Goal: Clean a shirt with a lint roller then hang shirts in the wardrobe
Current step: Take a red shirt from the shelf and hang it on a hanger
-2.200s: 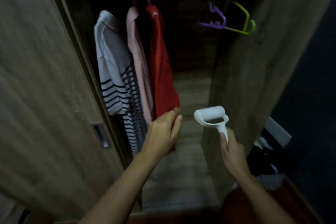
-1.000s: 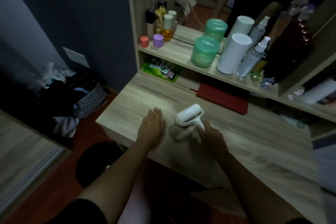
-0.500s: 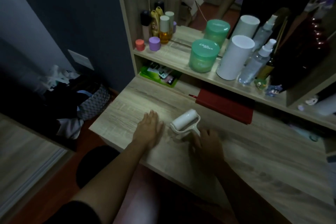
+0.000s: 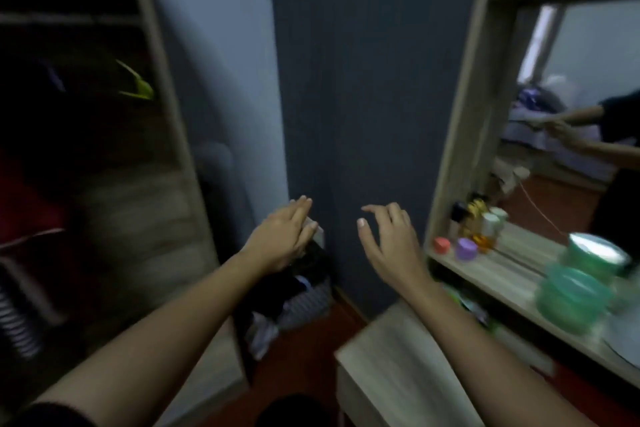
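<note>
Both my hands are raised in mid-air in front of the dark blue wall. My left hand (image 4: 284, 236) is flat with fingers together and holds nothing. My right hand (image 4: 388, 239) has its fingers spread and is empty. The open wardrobe (image 4: 162, 87) fills the left side. Inside it a red shirt (image 4: 24, 204) and a striped shirt (image 4: 14, 319) hang at the far left edge, dark and blurred. A green hanger (image 4: 136, 87) hangs empty further right. The lint roller is out of sight.
A dressing table (image 4: 391, 367) stands at the lower right, with a mirror (image 4: 571, 107) above a shelf of bottles (image 4: 481, 222) and green jars (image 4: 571, 291). A basket of dark clothes (image 4: 298, 295) sits on the floor between wardrobe and table.
My right hand has let go of the lint roller on the table and both hands have lifted. The view has swung up and left toward the wardrobe.
</note>
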### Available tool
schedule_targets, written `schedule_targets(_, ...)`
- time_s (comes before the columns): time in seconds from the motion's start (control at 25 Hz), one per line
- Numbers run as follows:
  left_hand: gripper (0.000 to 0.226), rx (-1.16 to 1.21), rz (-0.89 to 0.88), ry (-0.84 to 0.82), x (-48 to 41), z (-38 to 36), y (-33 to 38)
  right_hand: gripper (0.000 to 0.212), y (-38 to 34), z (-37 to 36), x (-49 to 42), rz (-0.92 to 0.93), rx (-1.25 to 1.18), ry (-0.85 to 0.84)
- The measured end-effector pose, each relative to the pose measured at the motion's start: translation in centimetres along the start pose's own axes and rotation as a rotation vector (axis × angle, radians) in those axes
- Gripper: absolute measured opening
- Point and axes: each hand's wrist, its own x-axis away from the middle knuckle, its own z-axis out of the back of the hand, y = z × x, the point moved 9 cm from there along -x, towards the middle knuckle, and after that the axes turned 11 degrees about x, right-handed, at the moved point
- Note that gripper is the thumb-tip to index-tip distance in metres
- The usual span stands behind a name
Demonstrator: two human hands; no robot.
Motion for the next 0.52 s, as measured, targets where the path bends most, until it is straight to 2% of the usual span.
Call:
schedule_targets(0.2,0.079,-0.244,-0.057,0.189,2.9,19.5,-10.0,0.055,-20.3,-1.0,-9.7,0.283,-0.076,0.077)
schedule_targets(0.4,0.077,-0.435,-0.060,0.341,6.4,34.3,-19.2,0.054,-37.6,-2.0,-15.7,0.481,-0.124,0.151)
schedule_targets(0.52,0.074,-0.551,-0.034,0.409,8.6,41.0,-23.3,0.062,-45.0,-1.6,-18.4,0.541,-0.169,0.255)
